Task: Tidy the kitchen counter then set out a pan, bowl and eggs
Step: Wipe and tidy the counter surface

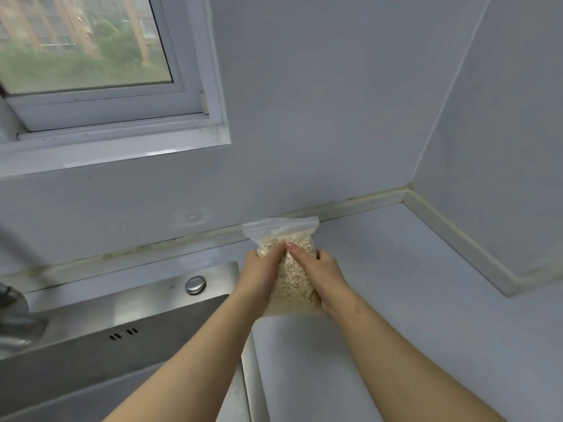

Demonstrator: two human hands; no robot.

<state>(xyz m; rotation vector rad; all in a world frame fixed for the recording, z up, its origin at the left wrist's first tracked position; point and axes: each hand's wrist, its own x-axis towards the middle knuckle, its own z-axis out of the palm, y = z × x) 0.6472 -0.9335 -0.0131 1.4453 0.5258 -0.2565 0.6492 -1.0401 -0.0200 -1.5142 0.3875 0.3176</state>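
A clear zip-top plastic bag point(291, 283) full of pale beige grains stands upright near the back of the white counter point(411, 315), just right of the sink. My left hand point(259, 278) holds its left side and my right hand point(320, 275) holds its right side. The fingertips of both hands meet on the front of the bag. The bag's sealed top sticks up above my fingers, close to the back wall. No pan, bowl or eggs are in view.
A stainless steel sink point(122, 339) lies to the left, with a round metal plug point(195, 284) on its rim and part of a faucet point(13, 315) at the far left. A window point(91, 62) sits above. Walls meet in a corner at the right.
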